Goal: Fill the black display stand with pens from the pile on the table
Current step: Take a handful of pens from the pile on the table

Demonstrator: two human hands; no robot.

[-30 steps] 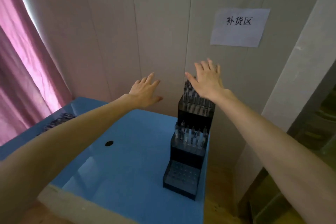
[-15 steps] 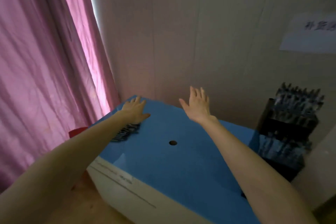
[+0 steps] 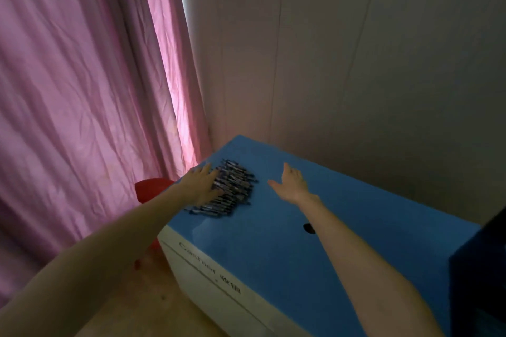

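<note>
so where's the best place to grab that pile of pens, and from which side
Probably from above, at the near left edge of the pile of pens, where the left hand already lies. The pens lie flat and roughly parallel on the blue table, so a grip across several barrels at mid-length should lift a bunch. The right hand hovers open beside it.

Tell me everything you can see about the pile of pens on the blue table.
The pile of pens is a loose heap of many slim, dark-looking pens, lying flat and mostly parallel, overlapping one another. It lies on the blue table near its far left corner, close to the pink curtain. The left hand rests on the pile's left side with fingers extended. The right hand is apart from it, to its right. Finer detail is blurred.
</note>
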